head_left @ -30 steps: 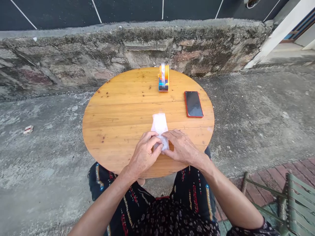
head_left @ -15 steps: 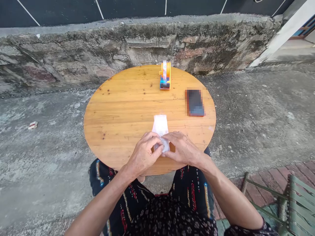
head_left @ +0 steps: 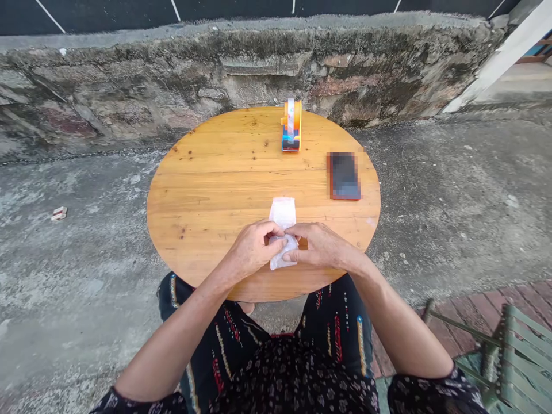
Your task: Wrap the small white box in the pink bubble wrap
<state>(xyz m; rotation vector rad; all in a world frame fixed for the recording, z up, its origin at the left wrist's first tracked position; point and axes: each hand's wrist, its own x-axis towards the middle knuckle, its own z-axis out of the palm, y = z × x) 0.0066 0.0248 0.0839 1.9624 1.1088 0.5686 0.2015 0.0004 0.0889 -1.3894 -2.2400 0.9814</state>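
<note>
A narrow white sheet, thin and slightly translucent like bubble wrap or tissue, lies lengthwise near the front of the round wooden table. Its near end is bunched or folded between my hands; whether anything is inside it I cannot tell. From the left, my left hand pinches the sheet's edge between thumb and fingers. Opposite it, my right hand has its fingertips closed on the right side of the same sheet, the thumb lower down on the near part. The two sets of fingertips almost meet over the sheet.
An orange and blue tape dispenser with a roll of clear tape stands at the table's far edge. A dark, blurred flat object with a red edge lies at the right. Beyond is a stone wall; a green slatted chair stands lower right.
My fingertips have shifted slightly on the white sheet, and more of its near end shows below them. The whole view has tilted a little; the dispenser and dark object stay put.
</note>
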